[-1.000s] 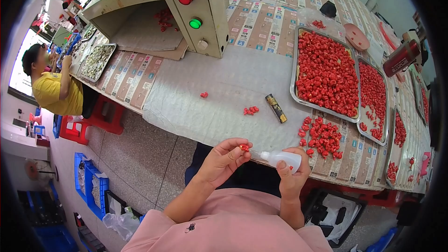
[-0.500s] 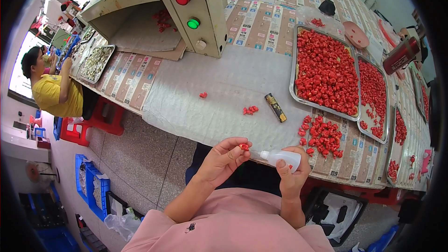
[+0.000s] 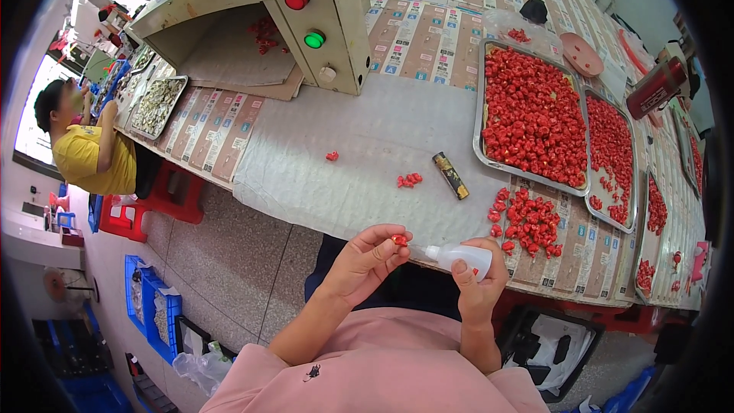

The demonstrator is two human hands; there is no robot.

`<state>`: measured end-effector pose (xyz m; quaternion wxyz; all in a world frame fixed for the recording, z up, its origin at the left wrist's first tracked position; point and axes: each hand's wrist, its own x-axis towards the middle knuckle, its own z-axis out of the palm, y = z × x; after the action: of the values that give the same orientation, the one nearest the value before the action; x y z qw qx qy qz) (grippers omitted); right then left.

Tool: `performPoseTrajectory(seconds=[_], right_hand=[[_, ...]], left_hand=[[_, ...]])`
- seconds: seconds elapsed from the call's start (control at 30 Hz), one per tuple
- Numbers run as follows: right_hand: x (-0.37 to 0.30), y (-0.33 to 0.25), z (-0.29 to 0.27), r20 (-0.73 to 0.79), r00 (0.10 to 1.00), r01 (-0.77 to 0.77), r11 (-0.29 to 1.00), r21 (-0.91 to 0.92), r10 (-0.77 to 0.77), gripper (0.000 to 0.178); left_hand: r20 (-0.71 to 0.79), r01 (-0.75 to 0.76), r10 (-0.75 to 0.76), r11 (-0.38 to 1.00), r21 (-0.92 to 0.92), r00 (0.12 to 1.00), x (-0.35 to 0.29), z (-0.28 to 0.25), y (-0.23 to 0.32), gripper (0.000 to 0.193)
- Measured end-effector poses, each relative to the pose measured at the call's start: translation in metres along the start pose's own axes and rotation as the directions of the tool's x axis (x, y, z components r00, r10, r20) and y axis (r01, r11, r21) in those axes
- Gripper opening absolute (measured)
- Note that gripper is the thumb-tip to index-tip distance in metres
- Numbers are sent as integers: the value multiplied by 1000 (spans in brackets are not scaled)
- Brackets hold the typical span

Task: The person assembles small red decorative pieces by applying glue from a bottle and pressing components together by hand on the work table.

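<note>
Between thumb and fingertips my left hand [image 3: 371, 257] pinches a small shiny red piece [image 3: 399, 241]. My right hand [image 3: 482, 275] is wrapped round a white squeeze bottle [image 3: 456, 258], tilted on its side. The bottle's thin nozzle points left at the red piece; whether the two touch is too fine to tell. Both hands hover at the front edge of the table. Beyond them, on a pale sheet [image 3: 344, 138], lie a single red piece [image 3: 332, 156], a little cluster of red pieces [image 3: 410, 180] and a dark patterned tube [image 3: 449, 176]. A loose pile of red pieces [image 3: 533, 223] rests right of the sheet.
Metal trays of red pieces [image 3: 479, 138] [image 3: 631, 218] stand at the right, near a dark red flask [image 3: 657, 88]. A beige machine [image 3: 336, 38] with red and green buttons occupies the back left. A person in yellow [image 3: 95, 154] sits at the far left by a tray [image 3: 183, 80].
</note>
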<state>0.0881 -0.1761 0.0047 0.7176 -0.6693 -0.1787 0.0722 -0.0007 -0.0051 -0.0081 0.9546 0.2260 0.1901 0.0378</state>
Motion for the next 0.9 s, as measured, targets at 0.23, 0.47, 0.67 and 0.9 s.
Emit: performPoseTrajectory(seconds=[0.23,0.47,0.67,0.9], right_hand=[[-1,-1,0,15,999,-44,999,21,44,31],[0,0,1,-2,1000,-19,1000,5,19,31],[1,0,1,-3,1000,-19,1000,16,19,30],[1,1,1,-1,1000,-28,999,20,28,32]], left_hand=[[7,-2,2,1000,2,1000,0,-1,0,23],[-5,-1,1,1000,3,1000,0,-1,-1,23],[-3,-2,2,1000,14,1000,0,0,0,22],[-17,13,-13,1000,8,1000,-1,0,0,23]])
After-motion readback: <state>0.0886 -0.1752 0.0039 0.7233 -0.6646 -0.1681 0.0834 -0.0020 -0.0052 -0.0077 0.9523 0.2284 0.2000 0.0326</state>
